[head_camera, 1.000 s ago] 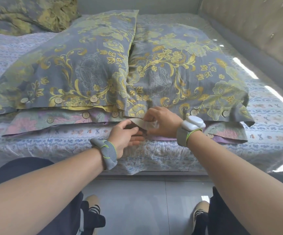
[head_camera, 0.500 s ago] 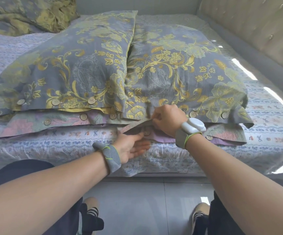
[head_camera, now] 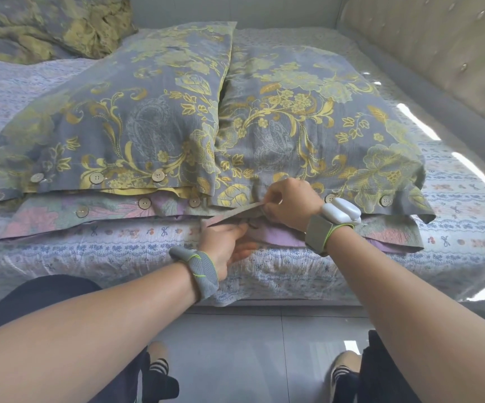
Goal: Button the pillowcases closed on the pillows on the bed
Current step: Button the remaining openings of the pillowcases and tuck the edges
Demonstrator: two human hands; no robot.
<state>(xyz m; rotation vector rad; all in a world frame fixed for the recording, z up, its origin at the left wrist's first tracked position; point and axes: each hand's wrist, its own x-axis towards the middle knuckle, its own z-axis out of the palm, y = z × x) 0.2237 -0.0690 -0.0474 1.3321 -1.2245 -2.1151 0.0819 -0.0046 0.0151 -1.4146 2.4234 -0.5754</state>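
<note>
As you face the near edge of the bed (head_camera: 90, 257), both hands meet at the open edge of the lower right pillowcase (head_camera: 386, 232), a pastel floral one lying under a grey and yellow pillow (head_camera: 308, 126). Your right hand (head_camera: 290, 203) is just above that edge, fingers curled, pinching the upper flap (head_camera: 229, 216) and holding it raised. Your left hand (head_camera: 224, 242) is directly below and nearer you, thumb and fingertips reaching under the flap against the lilac layer; whether they grip it cannot be told. To the left, another pastel pillowcase (head_camera: 46, 216) lies under a second grey pillow (head_camera: 133, 120), with wooden buttons (head_camera: 144, 203) along its edge.
</note>
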